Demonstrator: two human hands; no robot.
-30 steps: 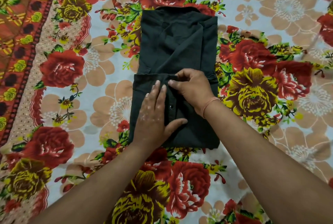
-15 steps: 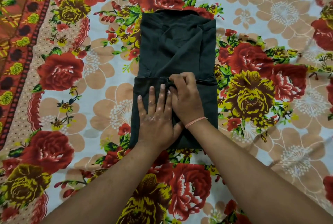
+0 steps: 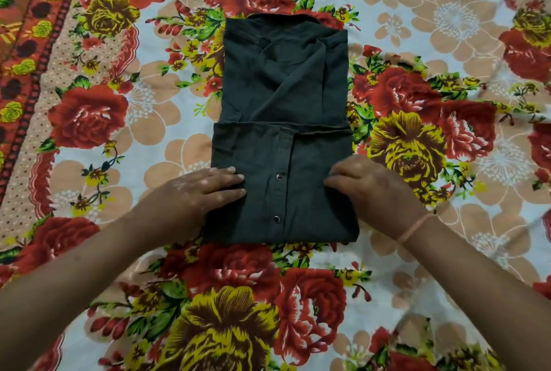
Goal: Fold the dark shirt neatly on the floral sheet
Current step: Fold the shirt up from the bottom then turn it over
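Pressed flat on the dark shirt's folded lower panel, left hand and right hand, fingers together; best smoothed outward evenly from the placket snaps.

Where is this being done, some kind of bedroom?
Probably a home, likely on a bed: the floral sheet fills the whole view, and two bare hands, left and right, press a dark shirt flat. No furniture shows.

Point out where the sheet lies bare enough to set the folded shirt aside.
The floral sheet lies bare right of the dark shirt, left of it up to the orange border, and beyond the collar. It is crowded near the lower half, where the left hand and right hand rest.
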